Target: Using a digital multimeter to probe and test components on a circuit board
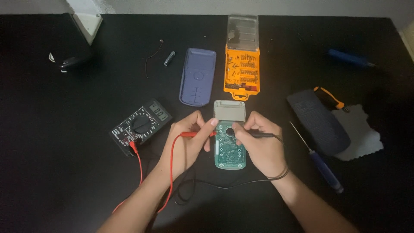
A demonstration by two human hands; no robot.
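Your left hand [189, 140] gripped the red probe [198, 134] and your right hand [258, 144] the black probe [258, 135] on the circuit board [230, 151] at the surface's six o'clock, where a slipping tip risked bridging contacts.

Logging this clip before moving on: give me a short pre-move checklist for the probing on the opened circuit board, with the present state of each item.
1. Red probe held in the left hand, tip pointing at the green circuit board: ok.
2. Black probe held in the right hand: ok.
3. Both probe tips actually touching board contacts: cannot tell, fingers hide them.
4. Multimeter switched on, display lit and facing the person: ok.
5. Red lead plugged into the multimeter: ok; black lead's plug: cannot tell.
6. Board lying flat on the black table, apart from the purple back cover and orange bit case: ok.
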